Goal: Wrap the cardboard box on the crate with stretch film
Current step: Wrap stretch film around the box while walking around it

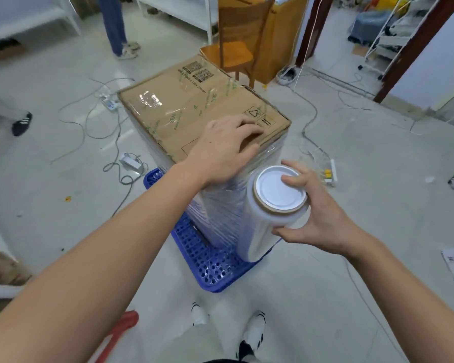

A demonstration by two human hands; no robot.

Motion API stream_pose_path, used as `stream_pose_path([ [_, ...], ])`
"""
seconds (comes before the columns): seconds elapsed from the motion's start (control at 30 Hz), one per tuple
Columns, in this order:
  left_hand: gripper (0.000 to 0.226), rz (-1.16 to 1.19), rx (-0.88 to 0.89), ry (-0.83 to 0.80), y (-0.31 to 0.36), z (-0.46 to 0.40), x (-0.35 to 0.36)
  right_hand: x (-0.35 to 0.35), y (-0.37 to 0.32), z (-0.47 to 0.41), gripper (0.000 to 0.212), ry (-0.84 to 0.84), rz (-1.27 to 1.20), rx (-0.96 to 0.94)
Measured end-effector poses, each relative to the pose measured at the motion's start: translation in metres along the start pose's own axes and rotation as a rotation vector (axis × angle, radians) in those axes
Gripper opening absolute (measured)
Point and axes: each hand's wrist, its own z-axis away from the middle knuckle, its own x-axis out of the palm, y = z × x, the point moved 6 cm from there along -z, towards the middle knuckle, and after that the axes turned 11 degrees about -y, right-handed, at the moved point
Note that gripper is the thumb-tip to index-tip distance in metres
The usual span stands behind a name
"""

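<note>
- Here, the roll of stretch film (268,218) is held upright at its top end by the right hand (323,216), the grip clamped with fingers curled over the capped core and the thumb under the rim, apparently so that film can be paid out sideways.
- The left hand (226,150) is laid flat on the near corner of the cardboard box (184,111), fingers spread and slack, seemingly to steady the box against the pull of the film.
- The box is seen standing on the blue crate (215,268), its sides already sheathed in layers of clear film, while its top is left bare apart from printed sealing tape.
- The roll is kept just beside the wrapped corner, its lower end down near the crate, so the task is judged well advanced.
- Loose cables (89,121) and a wooden chair (239,43) are scattered around on the floor (351,158).
</note>
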Motion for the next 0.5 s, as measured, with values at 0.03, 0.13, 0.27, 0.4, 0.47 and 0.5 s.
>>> stream_pose_path([
  [0.03, 0.048, -0.006, -0.014, -0.021, 0.0, -0.001, 0.001, -0.001, 0.001, -0.002, 0.09, 0.009, -0.017, -0.005],
  [0.13, 0.053, -0.02, -0.056, -0.103, 0.0, -0.004, 0.006, -0.001, 0.0, -0.005, 0.089, 0.074, -0.038, 0.013],
  [0.27, 0.052, -0.008, -0.047, -0.116, -0.001, -0.004, 0.007, 0.001, -0.005, -0.001, 0.084, 0.221, -0.027, 0.087],
  [0.4, 0.053, -0.02, -0.037, -0.11, -0.002, -0.004, 0.007, -0.009, -0.005, 0.008, 0.084, 0.326, -0.017, 0.161],
  [0.47, 0.054, -0.021, -0.034, -0.11, -0.002, -0.005, 0.008, -0.013, -0.005, 0.01, 0.087, 0.343, 0.013, 0.182],
  [0.5, 0.054, -0.02, -0.033, -0.11, -0.003, -0.005, 0.009, -0.014, -0.006, 0.01, 0.087, 0.349, 0.027, 0.187],
])
